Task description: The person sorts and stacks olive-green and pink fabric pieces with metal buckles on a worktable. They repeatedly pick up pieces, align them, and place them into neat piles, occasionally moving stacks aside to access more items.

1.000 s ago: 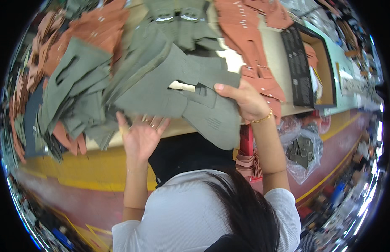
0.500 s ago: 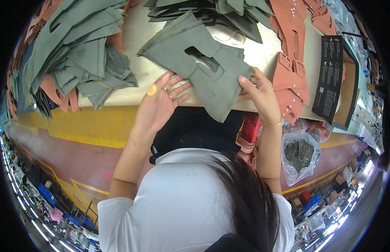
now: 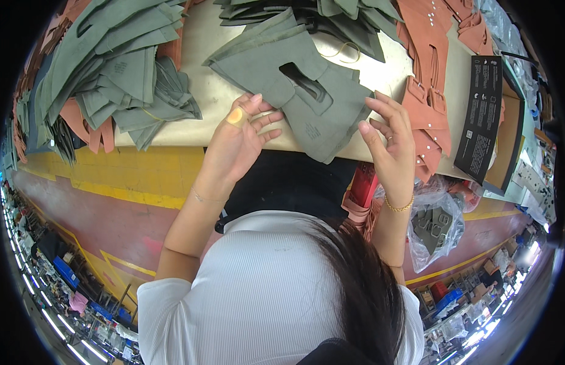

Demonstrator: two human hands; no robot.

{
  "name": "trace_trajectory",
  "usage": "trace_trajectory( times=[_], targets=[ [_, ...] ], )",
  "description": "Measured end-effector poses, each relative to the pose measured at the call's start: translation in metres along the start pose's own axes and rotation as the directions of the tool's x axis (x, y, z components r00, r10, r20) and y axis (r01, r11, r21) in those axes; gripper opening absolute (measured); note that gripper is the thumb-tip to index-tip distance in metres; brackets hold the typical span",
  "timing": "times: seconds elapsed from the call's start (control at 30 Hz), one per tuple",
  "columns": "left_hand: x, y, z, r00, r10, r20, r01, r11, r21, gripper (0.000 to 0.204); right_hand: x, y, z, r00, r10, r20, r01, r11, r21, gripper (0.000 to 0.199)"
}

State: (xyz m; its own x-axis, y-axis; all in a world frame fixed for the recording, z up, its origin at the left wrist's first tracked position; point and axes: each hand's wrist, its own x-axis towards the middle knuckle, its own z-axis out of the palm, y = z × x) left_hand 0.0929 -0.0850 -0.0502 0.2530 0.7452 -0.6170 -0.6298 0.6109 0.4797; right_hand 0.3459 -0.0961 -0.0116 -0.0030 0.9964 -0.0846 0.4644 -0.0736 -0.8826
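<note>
A loose stack of flat grey-green leather-like pieces [image 3: 319,129], with a dark slot-shaped cutout in the top one, lies on the pale table in front of me. Its lower tip reaches past the front edge. My left hand [image 3: 249,131] is at the stack's lower left side, palm partly up and fingers spread, with the fingertips at the edge of the pieces; whether they touch is hard to see. A yellow patch covers part of its thumb. Just off the right corner, my right hand [image 3: 390,134] is open, thumb and fingers apart with nothing between them.
Piles of similar grey-green pieces [image 3: 121,85] lie left, with more dark pieces [image 3: 367,39] at the back. Orange pieces [image 3: 425,109] with buckle-like shapes line the right, beside an open black-printed box [image 3: 477,118]. A clear plastic bag [image 3: 437,228] hangs below the table edge.
My right hand has let go of the stack's right corner and moved right, its fingers opening. The stack has shifted slightly away from me. My left hand has moved slightly right.
</note>
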Motion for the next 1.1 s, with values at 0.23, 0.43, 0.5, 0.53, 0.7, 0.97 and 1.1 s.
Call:
trace_trajectory(
  times=[0.23,0.43,0.5,0.53,0.7,0.97,1.1],
  targets=[
    [-0.0002,0.0009,-0.0004,1.0,-0.007,-0.025,0.007,1.0,-0.012,0.029,-0.0021,0.006,0.0019,0.996,-0.014,-0.091,0.018,0.999,0.045,0.029],
    [-0.0008,0.0004,-0.001,1.0,-0.005,-0.03,0.004,0.999,-0.036,0.027,-0.002,0.0076,0.0008,0.993,-0.041,-0.109,0.045,0.998,0.038,0.028],
    [-0.0014,0.0,-0.0011,1.0,-0.001,-0.028,0.0,0.999,-0.055,0.026,-0.002,0.0077,0.0007,0.992,-0.042,-0.115,0.047,0.998,0.046,0.027],
    [-0.0016,-0.0003,-0.0012,1.0,-0.004,-0.026,0.002,0.998,-0.057,0.026,-0.002,0.0077,0.0006,0.992,-0.042,-0.119,0.049,0.997,0.053,0.027],
    [-0.0014,-0.0001,-0.0015,1.0,-0.007,-0.024,0.005,0.998,-0.064,0.025,-0.0024,0.0074,-0.0004,0.992,-0.033,-0.118,0.041,0.997,0.061,0.027],
    [-0.0018,0.0002,-0.0013,1.0,-0.013,-0.026,0.011,0.997,-0.072,0.024,-0.0019,0.0072,0.0016,0.992,-0.044,-0.117,0.051,0.997,0.055,0.026],
    [-0.0029,0.0007,-0.0016,1.0,-0.014,-0.011,0.013,0.997,-0.077,0.024,-0.0014,0.004,0.0041,0.99,-0.081,-0.118,0.082,0.997,0.002,0.026]
  ],
)
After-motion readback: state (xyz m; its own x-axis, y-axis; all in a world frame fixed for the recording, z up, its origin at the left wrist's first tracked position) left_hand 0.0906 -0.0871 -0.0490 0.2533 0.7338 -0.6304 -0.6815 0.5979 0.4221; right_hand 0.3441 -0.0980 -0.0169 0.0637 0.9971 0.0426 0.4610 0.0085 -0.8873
